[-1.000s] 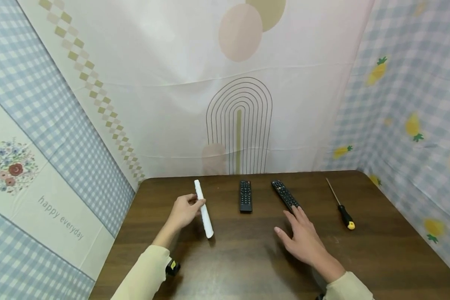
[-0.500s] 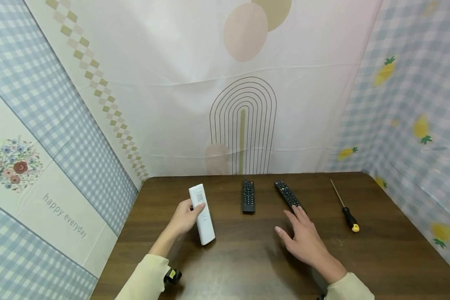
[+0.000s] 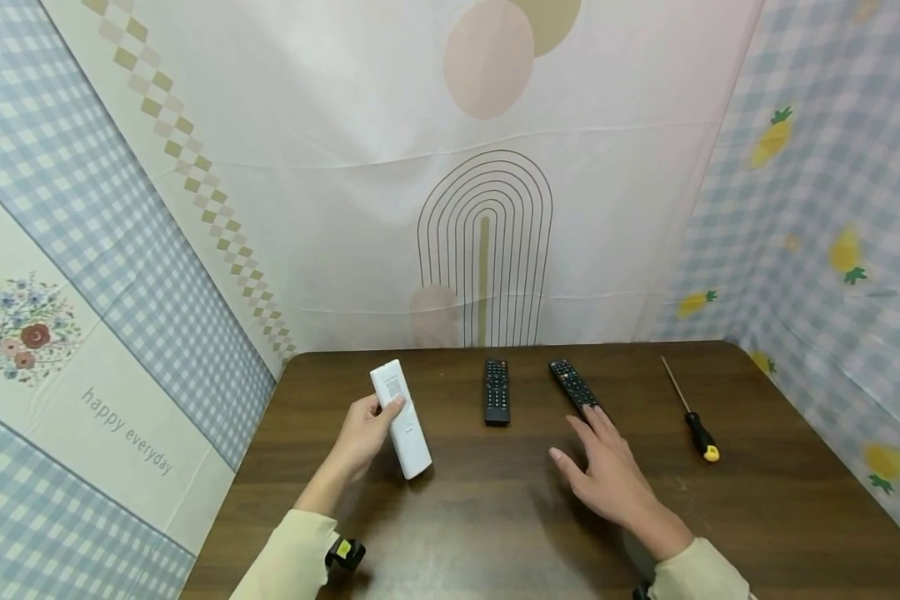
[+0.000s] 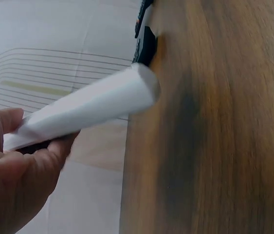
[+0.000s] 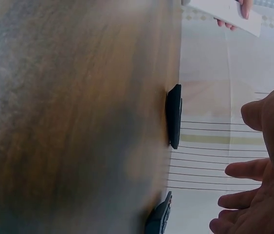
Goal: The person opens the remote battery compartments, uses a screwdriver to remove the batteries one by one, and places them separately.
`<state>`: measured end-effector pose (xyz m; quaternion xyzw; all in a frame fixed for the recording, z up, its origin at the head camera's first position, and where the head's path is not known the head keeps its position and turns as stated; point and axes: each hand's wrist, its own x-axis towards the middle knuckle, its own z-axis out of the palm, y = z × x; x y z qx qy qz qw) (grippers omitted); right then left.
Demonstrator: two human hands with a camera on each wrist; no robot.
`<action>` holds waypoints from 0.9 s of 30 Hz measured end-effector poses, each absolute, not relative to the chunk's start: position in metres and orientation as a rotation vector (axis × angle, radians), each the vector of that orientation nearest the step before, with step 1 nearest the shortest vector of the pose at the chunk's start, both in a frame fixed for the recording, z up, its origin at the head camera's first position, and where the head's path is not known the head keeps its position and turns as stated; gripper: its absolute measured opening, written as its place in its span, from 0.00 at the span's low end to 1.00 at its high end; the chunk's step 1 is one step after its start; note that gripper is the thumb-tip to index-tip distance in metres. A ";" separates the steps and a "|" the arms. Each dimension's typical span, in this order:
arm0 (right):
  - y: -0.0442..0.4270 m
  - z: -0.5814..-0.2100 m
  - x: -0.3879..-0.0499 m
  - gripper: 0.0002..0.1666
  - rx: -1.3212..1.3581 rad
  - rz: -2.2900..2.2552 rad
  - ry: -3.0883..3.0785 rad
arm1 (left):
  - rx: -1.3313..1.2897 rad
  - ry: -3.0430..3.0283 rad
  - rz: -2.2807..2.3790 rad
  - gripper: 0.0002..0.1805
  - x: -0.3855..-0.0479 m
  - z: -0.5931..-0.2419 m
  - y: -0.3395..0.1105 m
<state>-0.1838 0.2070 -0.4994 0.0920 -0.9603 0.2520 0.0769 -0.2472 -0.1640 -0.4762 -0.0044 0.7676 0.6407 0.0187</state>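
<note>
My left hand [image 3: 363,429] grips a white remote control [image 3: 412,442] above the left part of the table, thumb on its broad face and fingers behind. That face carries a small printed label and is turned toward the head camera. In the left wrist view the white remote [image 4: 102,100] is held tilted, one end clear of the wood. My right hand [image 3: 611,479] hovers palm down with fingers extended, its fingertips overlapping the near end of a black remote [image 3: 572,383] in the head view. Whether they touch it I cannot tell. The right wrist view shows the right hand [image 5: 263,185] with fingers spread, holding nothing.
Another black remote [image 3: 497,392] lies in the middle of the brown wooden table [image 3: 480,517]. On the right lies a screwdriver [image 3: 697,429] with a black and yellow handle, its shaft pointing away. Patterned cloth [image 3: 330,250] hangs behind the table and along both sides.
The white remote has turned in my left hand from edge-on to showing its labelled broad face, and has since risen slightly. My right hand has stayed in place.
</note>
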 end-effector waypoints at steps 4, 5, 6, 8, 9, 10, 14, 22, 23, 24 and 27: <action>0.207 -0.495 -0.187 0.43 0.294 0.749 -2.891 | -0.040 2.416 1.978 0.18 -0.248 -0.474 -0.161; 0.207 -0.493 -0.189 0.43 0.299 0.745 -2.891 | -0.038 2.421 1.980 0.18 -0.248 -0.473 -0.160; 0.207 -0.492 -0.190 0.43 0.306 0.740 -2.888 | -0.045 2.412 1.991 0.18 -0.247 -0.473 -0.159; 0.206 -0.489 -0.192 0.42 0.323 0.733 -2.871 | -0.042 2.378 2.031 0.18 -0.247 -0.472 -0.157; 0.206 -0.488 -0.193 0.42 0.331 0.728 -2.864 | -0.036 2.348 2.058 0.19 -0.246 -0.471 -0.156; 0.205 -0.486 -0.194 0.42 0.341 0.723 -2.856 | -0.038 2.309 2.090 0.18 -0.245 -0.471 -0.154; 0.201 -0.484 -0.198 0.41 0.387 0.705 -2.837 | -0.037 2.157 2.210 0.18 -0.242 -0.471 -0.150; 0.187 -0.483 -0.200 0.34 0.540 0.738 -2.717 | -0.018 2.017 2.293 0.18 -0.237 -0.471 -0.141; 0.184 -0.483 -0.200 0.33 0.573 0.739 -2.690 | -0.022 2.011 2.294 0.18 -0.237 -0.472 -0.140; 0.181 -0.483 -0.201 0.33 0.617 0.738 -2.654 | -0.020 2.005 2.297 0.18 -0.237 -0.473 -0.138; 0.172 -0.484 -0.202 0.30 0.789 0.706 -2.530 | -0.015 1.985 2.303 0.17 -0.237 -0.476 -0.135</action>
